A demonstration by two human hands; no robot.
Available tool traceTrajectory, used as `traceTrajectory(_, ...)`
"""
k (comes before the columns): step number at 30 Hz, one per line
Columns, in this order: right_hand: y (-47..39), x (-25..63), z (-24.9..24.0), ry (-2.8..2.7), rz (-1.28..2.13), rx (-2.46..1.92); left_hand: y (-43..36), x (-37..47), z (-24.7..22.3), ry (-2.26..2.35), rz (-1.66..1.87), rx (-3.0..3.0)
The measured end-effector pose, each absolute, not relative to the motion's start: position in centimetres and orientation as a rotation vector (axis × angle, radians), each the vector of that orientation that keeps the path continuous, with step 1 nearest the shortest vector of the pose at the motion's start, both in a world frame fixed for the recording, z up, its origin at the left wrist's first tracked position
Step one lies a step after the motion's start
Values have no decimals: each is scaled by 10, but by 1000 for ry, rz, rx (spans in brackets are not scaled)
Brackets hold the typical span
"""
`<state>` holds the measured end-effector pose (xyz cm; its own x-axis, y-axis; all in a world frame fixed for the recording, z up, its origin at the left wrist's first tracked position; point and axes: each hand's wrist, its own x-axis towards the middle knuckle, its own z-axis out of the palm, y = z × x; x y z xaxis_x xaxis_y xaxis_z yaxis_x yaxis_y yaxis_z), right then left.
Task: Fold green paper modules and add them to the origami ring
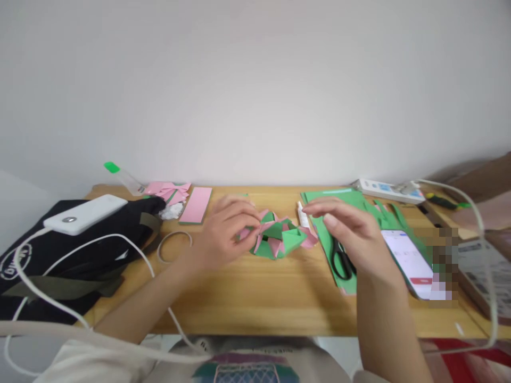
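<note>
Between my hands is a folded pink and green paper ornament (275,239), a ring of pointed folds held just over the wooden table. My left hand (233,229) is closed on its left edge, thumb and fingers pinching the paper. To the right, my right hand (347,226) is open, fingers stretched toward the ornament and apart from it. A small white glue bottle (302,214) stands behind, near the right fingertips. Under my right hand lie black-handled scissors (342,263) on green paper sheets (333,199).
At the left are a black bag (80,266), a white power bank (85,214), a tape roll (174,247) and pink paper strips (196,205). A phone (411,263) and a power strip (389,190) lie at the right. White cables (136,244) cross the left side.
</note>
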<state>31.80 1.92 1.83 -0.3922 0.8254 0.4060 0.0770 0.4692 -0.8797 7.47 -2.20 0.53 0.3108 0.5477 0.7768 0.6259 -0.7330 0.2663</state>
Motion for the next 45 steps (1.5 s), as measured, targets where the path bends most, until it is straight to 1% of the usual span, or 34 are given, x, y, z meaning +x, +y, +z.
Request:
traceTrajectory(4,-15,325,-17,-2031,953,-733,-49,79,-29,-1195,-1420,-2462)
traceTrajectory(7,-40,326,-41,-2049,924,-819,-65,79,-43,-1203,-1435,-2438)
traceTrajectory(9,-56,324,-48,-2019,876,-827,-73,78,-47,-1202,-1403,-2455)
traceTrajectory(14,-83,313,-40,-2127,706,-733,-84,79,-53,-1159,-1353,-2479)
traceTrajectory(20,-85,303,-38,-2204,494,-858,-88,82,-56,-1145,-1306,-2430)
traceTrajectory(28,-82,301,-44,-2031,393,-956,-88,86,-57,-1130,-1331,-2396)
traceTrajectory(32,-80,303,-44,-1976,359,-932,-87,88,-57,-1114,-1343,-2404)
traceTrajectory(39,-76,309,-47,-1887,547,-928,-84,93,-56,-1135,-1386,-2373)
traceTrajectory(45,-65,315,-38,-1700,939,-1011,-76,95,-47,-1134,-1380,-2331)
